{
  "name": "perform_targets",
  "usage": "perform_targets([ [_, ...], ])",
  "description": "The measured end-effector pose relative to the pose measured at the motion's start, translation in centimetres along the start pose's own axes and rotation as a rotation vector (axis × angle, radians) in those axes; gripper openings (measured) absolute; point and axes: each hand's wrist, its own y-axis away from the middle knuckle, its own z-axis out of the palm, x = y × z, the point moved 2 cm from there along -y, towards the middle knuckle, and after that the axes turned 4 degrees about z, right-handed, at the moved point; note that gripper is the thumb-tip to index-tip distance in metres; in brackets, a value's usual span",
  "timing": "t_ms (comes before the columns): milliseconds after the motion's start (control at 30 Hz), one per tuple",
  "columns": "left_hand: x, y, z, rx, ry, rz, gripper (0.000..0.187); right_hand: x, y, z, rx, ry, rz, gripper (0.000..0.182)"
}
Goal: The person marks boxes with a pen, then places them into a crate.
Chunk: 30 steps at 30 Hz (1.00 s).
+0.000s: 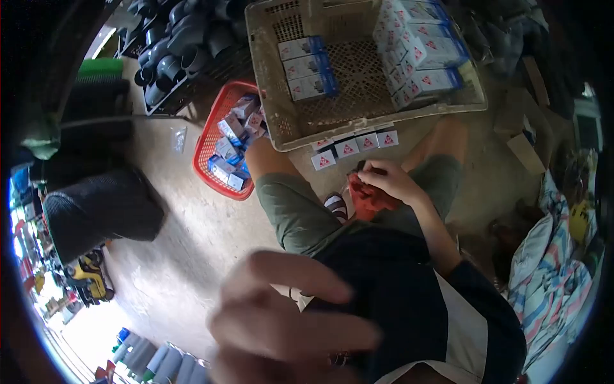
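Observation:
My left hand (288, 320) is large and blurred close to the camera. Its fingers are bent but apart, and I see nothing between them. Over my lap, my right hand (393, 184) has its fingers pinched together by a small dark thing that I cannot make out. Just below it, a crumpled red cloth or bag (371, 200) lies between my legs. Small white boxes with a red triangle mark (347, 148) stand in a row on the floor beyond the hand, and one more white box (323, 160) sits nearer.
A large dirty plastic crate (368, 121) holds stacked white-and-blue boxes (432, 51) on both sides. Left of it, a red basket (203, 150) contains jumbled boxes. Grey pipe elbows (169, 67) fill a dark crate at the back left. A striped sheet (550, 275) lies at right.

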Motion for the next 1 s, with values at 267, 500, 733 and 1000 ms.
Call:
perform_targets([
  [267,-0.3,-0.3,5.7,-0.257,0.081,0.158,0.017,9.4,-6.4,-0.8,0.288,0.148,0.136,0.035],
  [500,-2.0,-1.2,7.4,0.021,0.346,0.363,0.014,9.5,-7.3,0.2,0.378,0.15,0.039,0.041],
  [733,0.4,-2.4,12.1,-0.42,0.078,0.073,0.005,9.0,-7.4,0.6,0.335,0.156,0.075,0.041],
  [1000,-0.4,-3.0,13.1,-0.264,0.143,0.376,0.019,8.2,-6.6,1.1,0.321,0.091,0.065,0.036],
])
